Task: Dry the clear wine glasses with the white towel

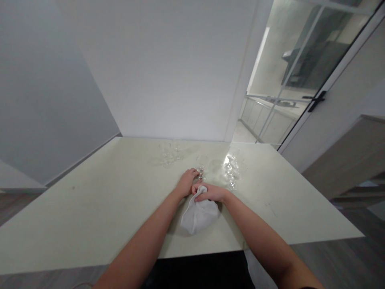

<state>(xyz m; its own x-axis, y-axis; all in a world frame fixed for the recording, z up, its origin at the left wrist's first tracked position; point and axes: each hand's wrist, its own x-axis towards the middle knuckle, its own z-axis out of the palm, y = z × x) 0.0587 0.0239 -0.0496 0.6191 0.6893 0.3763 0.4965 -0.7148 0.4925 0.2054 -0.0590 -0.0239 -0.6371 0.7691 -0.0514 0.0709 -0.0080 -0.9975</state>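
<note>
Pale table (90, 208), clear glasses (231, 170) just beyond cloth-holding hands (200, 188).

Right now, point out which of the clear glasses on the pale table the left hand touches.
The small clear glass under the left hand's fingertips, nearest the white cloth; the other glass clusters stand apart, untouched.

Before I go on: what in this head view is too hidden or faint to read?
- Glass at the left hand: fingers cover it; shape unclear.
- Right hand: its grip on the cloth bunches the fabric; anything inside is hidden.
- Far glasses and right glasses: clear, with glare on the table; count uncertain.
</note>
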